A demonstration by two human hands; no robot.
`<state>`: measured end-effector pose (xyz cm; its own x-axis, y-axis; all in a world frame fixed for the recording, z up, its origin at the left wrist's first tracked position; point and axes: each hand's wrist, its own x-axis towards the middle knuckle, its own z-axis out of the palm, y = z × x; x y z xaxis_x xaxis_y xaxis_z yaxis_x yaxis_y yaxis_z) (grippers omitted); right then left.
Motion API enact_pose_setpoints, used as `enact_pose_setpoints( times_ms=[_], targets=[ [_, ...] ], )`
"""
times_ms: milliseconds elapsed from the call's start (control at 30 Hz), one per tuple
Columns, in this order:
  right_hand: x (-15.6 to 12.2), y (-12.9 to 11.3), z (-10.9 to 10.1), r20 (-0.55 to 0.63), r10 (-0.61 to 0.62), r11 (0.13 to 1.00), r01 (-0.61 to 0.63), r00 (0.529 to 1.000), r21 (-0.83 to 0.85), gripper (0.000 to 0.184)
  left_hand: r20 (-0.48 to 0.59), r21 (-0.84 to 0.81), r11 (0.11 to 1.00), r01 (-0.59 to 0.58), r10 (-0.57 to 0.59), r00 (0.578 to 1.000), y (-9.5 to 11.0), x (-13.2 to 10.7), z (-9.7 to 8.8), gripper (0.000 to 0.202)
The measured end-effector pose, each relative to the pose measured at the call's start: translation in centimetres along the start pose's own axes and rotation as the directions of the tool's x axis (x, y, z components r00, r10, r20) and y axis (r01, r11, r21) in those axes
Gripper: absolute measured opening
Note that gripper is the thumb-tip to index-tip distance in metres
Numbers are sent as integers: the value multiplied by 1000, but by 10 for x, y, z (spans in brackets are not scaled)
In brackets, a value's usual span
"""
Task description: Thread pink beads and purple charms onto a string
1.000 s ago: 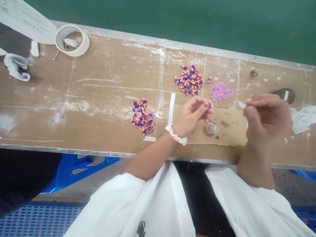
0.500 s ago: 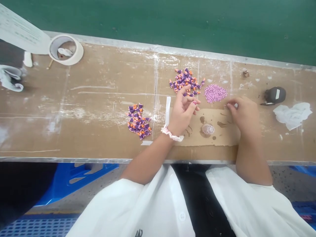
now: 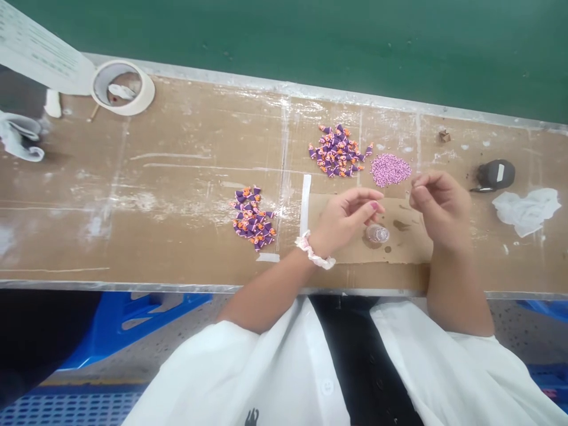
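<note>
Left hand [image 3: 344, 216] pinched, contents unclear; right hand [image 3: 439, 204] pinched, cannot tell what. Small parts needed steady hands above vial [image 3: 377, 233].

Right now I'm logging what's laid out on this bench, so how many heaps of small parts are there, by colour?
Purple-and-orange heaps: 2, the far heap and the near heap
Pink heaps: 1, the pink heap
Total: 3
The left hand and right hand are raised over the cardboard sheet, beside the small clear bottle.
</note>
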<state>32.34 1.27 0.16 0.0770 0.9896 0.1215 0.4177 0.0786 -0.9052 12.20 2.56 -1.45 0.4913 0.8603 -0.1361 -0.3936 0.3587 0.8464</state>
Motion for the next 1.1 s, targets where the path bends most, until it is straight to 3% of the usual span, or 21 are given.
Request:
enact_pose_setpoints(
  times_ms=[67,133,367,500,633,833,1100],
  targets=[
    [-8,-12,9,62,-31,978,17,998,206,17,47,-68,996,57,-53,997,-2,-3,4,30],
    [-14,-21,17,120,-97,962,62,988,265,17,88,-129,985,114,-103,991,-4,-6,7,33],
    [-18,-27,21,217,-303,946,264,928,188,1,170,-189,963,193,-161,972,-5,-7,5,35],
    [-19,-27,20,202,-383,919,348,902,187,13,209,-171,960,220,-183,961,-1,-8,3,34],
    [-22,-26,23,159,-393,914,367,906,172,20,220,-194,968,162,-118,968,1,-10,4,29],
    [-27,-24,28,24,-338,921,325,941,215,23,127,-103,994,36,-23,992,0,-14,9,32],
    [-28,-26,29,22,-413,905,408,911,120,28,58,69,996,-60,56,997,0,-16,10,35]
  ],
)
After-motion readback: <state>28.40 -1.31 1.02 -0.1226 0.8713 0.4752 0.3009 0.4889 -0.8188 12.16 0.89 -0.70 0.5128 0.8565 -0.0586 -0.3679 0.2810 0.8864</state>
